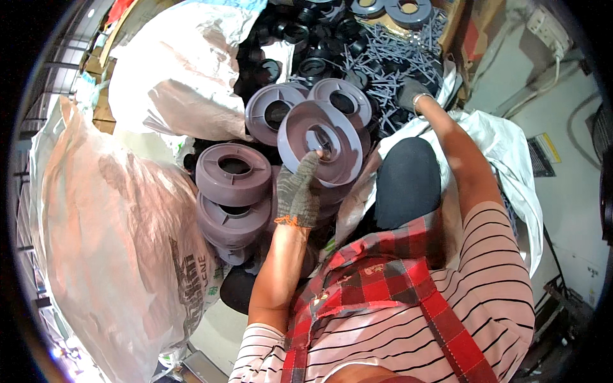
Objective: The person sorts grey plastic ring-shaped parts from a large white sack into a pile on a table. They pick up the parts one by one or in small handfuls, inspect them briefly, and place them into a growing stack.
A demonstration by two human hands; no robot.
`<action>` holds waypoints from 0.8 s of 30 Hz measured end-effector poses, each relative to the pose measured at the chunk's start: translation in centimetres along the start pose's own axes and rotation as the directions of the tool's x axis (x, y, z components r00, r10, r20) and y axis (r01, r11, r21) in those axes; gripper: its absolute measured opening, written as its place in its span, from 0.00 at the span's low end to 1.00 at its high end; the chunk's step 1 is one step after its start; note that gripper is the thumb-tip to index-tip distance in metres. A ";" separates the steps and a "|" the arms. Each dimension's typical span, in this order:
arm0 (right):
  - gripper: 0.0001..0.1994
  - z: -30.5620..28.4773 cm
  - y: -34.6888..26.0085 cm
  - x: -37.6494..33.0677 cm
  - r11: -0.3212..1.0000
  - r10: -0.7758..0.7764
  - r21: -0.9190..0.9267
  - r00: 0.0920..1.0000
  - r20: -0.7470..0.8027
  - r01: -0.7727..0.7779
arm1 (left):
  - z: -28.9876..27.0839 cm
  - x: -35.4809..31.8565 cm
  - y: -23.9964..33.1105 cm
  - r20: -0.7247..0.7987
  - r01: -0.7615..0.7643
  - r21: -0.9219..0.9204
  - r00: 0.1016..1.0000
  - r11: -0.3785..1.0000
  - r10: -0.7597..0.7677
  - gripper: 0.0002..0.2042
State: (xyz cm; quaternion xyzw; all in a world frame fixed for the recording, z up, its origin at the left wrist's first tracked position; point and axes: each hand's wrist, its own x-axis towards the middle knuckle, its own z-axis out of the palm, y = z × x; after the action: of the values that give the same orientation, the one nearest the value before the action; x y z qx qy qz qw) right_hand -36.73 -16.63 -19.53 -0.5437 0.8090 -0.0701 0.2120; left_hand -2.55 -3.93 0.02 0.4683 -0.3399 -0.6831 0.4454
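Note:
In a knitted grey glove, my left hand (pixel 299 195) is closed on a round, greyish-mauve plastic part (pixel 350 137) shaped like a shallow dish with a hole in its centre. Its thumb lies by that hole; the other fingers are hidden underneath. The part is tilted above stacks of similar ring parts (pixel 233 175). My right hand (pixel 412 94), also in a dark grey glove, reaches to the far right, among thin grey plastic sticks (pixel 389 57). Its fingers are too dark and covered for me to see what they touch.
Black round plastic parts (pixel 313 67) lie heaped at the back. Large white sacks (pixel 115 236) stand on the left, with another white sack (pixel 498 143) draped at the right. A cardboard edge (pixel 460 25) and a wall socket (pixel 549 30) are at the far right.

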 end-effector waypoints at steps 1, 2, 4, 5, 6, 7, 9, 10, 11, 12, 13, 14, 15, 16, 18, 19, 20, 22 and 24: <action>0.23 1.2 -1.0 0.0 0.995 0.023 -0.099 0.998 0.066 -0.016 | -1.2 0.0 -0.4 -0.011 -0.028 0.010 1.000 1.000 0.028 0.19; 0.22 1.6 -0.4 0.8 0.965 -0.090 -0.226 0.978 0.188 0.133 | -0.8 -0.2 -0.3 -0.010 -0.035 -0.050 0.999 0.998 0.034 0.18; 0.22 1.4 -1.4 -0.2 0.945 -0.133 -0.259 0.956 0.260 0.202 | -2.4 -0.1 -0.6 -0.057 -0.019 -0.001 0.998 1.000 0.019 0.18; 0.22 0.4 -2.8 -1.7 0.977 -0.082 -0.179 0.976 0.204 0.119 | -3.1 -0.4 -0.9 -0.082 -0.024 -0.002 0.996 1.000 0.024 0.18; 0.22 -1.7 -4.8 -4.6 0.995 -0.016 -0.100 0.989 0.150 0.031 | -3.8 -0.8 -1.2 -0.099 -0.029 -0.009 0.995 1.000 0.028 0.17; 0.22 -4.0 -6.8 -7.6 0.984 -0.081 -0.159 0.996 0.024 0.084 | -3.8 -1.2 -1.2 -0.096 -0.051 -0.035 0.994 0.998 0.047 0.17; 0.19 -5.3 -6.9 -11.1 0.965 -0.258 -0.050 0.897 -0.360 0.257 | -2.8 -1.4 -0.9 -0.076 -0.066 -0.063 0.995 0.996 0.061 0.17; 0.20 -6.9 -7.9 -13.7 0.934 -0.331 -0.002 0.865 -0.378 0.357 | -2.4 -1.5 -0.8 -0.075 -0.054 -0.069 0.996 0.996 0.049 0.17; 0.21 -8.2 -9.6 -16.3 0.886 -0.407 0.047 0.822 -0.397 0.461 | -2.1 -1.9 -0.6 -0.084 -0.048 -0.075 0.996 0.996 0.041 0.17; 0.22 -8.1 -10.3 -17.9 0.762 -0.569 0.038 0.697 -0.437 0.646 | -1.6 -2.0 -0.9 -0.023 -0.055 -0.130 0.998 0.990 0.052 0.17; 0.22 -7.9 -11.2 -19.4 0.597 -0.701 0.026 0.538 -0.469 0.802 | -1.3 -2.5 -0.7 0.024 0.021 -0.224 1.000 0.974 -0.016 0.18; 0.22 -7.4 -12.5 -21.3 0.508 -0.745 0.048 0.467 -0.475 0.860 | -1.0 -3.1 -0.4 0.075 0.098 -0.313 0.994 0.945 -0.078 0.18; 0.22 -7.1 -13.6 -22.7 0.414 -0.779 0.072 0.394 -0.488 0.908 | -0.9 -3.6 -0.2 0.132 0.175 -0.391 0.982 0.904 -0.133 0.19; 0.29 -6.3 -14.2 -22.9 0.321 -0.827 0.080 0.320 -0.463 0.944 | -1.0 -3.7 -0.7 0.149 0.169 -0.427 0.982 0.888 -0.115 0.21; 0.33 -7.2 -15.6 -24.4 0.494 -0.732 0.218 0.538 -0.417 0.841 | -1.4 -4.9 -0.5 0.170 0.044 -0.253 0.985 0.966 0.000 0.21; 0.35 -7.9 -16.5 -25.3 0.564 -0.675 0.287 0.632 -0.381 0.775 | -1.8 -5.7 -0.3 0.179 -0.029 -0.160 0.982 0.987 0.058 0.22; 0.38 -8.1 -17.0 -25.3 0.575 -0.721 0.193 0.604 -0.339 0.795 | -2.5 -6.0 -0.4 0.151 -0.100 0.005 0.984 0.995 0.098 0.23; 0.37 -9.0 -18.1 -26.7 0.612 -0.756 0.101 0.617 -0.219 0.785 | -2.6 -7.0 0.2 0.139 -0.105 -0.050 0.984 0.993 0.111 0.18; 0.35 -8.6 -18.4 -27.3 0.568 -0.803 0.036 0.563 -0.193 0.822 | -3.8 -7.3 1.0 0.163 -0.056 0.046 0.985 0.997 0.048 0.17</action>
State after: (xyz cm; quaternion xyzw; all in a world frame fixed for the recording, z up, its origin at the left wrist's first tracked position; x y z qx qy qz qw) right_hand -15.95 -0.10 1.81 -0.8340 0.4753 -0.2509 0.1248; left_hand 2.51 2.27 2.08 0.4134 -0.4042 -0.6984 0.4219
